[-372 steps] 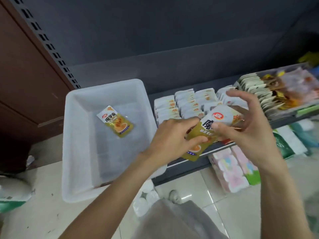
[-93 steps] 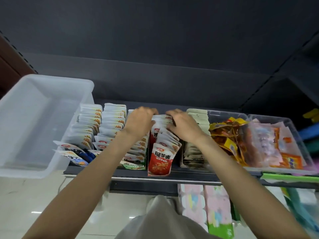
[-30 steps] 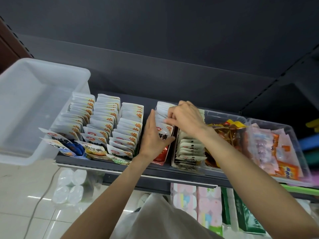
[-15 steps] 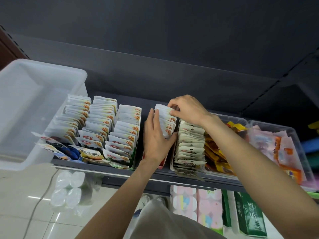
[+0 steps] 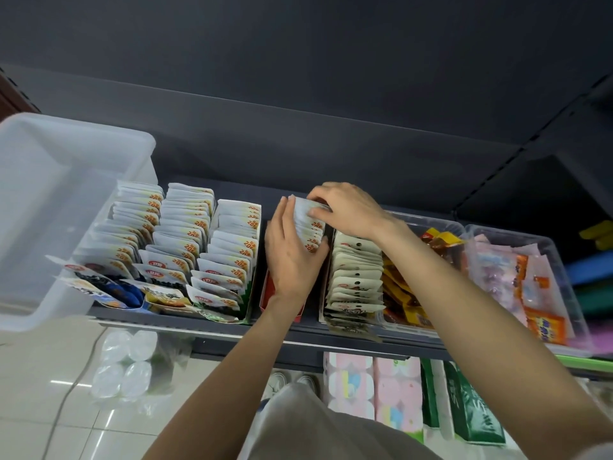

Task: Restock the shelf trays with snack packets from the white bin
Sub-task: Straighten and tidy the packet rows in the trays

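Both forearms reach up to the red tray (image 5: 265, 295) on the dark shelf (image 5: 331, 330). The left hand (image 5: 292, 257) lies flat with straight fingers along the left side of the row of snack packets (image 5: 310, 225) in that tray, thumb at the row's front. The right hand (image 5: 345, 210), fingers curled, pinches the rearmost packets' tops. Well left of the tray sits the white bin (image 5: 39, 313).

The white bin (image 5: 66, 180) is translucent milky white. The snack packets (image 5: 185, 234) in the left trays are white with orange "20%" marks and red logos. The red tray (image 5: 267, 293) shows beside cream packets (image 5: 356, 270) with dark dots. Yellow-and-red wrappers (image 5: 404, 293) follow, then pink and orange packets (image 5: 517, 273), blurred. The shelf (image 5: 331, 336) is dark grey; the floor (image 5: 33, 410) looks glossy pale tile.
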Demonstrator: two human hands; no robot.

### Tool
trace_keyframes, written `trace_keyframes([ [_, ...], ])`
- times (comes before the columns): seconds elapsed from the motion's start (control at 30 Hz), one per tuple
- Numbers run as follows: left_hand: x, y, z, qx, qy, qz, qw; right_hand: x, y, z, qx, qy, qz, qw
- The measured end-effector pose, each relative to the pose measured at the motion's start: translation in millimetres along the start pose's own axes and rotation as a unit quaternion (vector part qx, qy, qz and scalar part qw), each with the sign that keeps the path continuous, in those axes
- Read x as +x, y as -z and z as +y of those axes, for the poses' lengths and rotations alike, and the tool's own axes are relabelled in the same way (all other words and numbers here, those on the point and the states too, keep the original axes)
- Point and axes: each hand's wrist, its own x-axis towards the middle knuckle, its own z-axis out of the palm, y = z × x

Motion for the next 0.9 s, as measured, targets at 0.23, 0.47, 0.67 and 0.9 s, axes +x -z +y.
trace_keyframes([
  [0.23,-6,28,-7,-0.107,0.009,-0.113,0.988,-23,-2,5,0.035,0.016,0.111,0.993],
  [0.47,-16,26,-10,-0.135,0.135,-0.15,0.97,3,-11,-1,0.01,-0.033,0.065,0.997],
  [0.67,-8,19,-10,-0.151,0.161,-0.139,0.965,14,-9,-4,-0.014,-0.051,0.066,0.996],
  [0.9,-14,26,-16,-0.134,0.146,-0.169,0.966,7,-3,2,0.018,-0.018,-0.023,0.999],
])
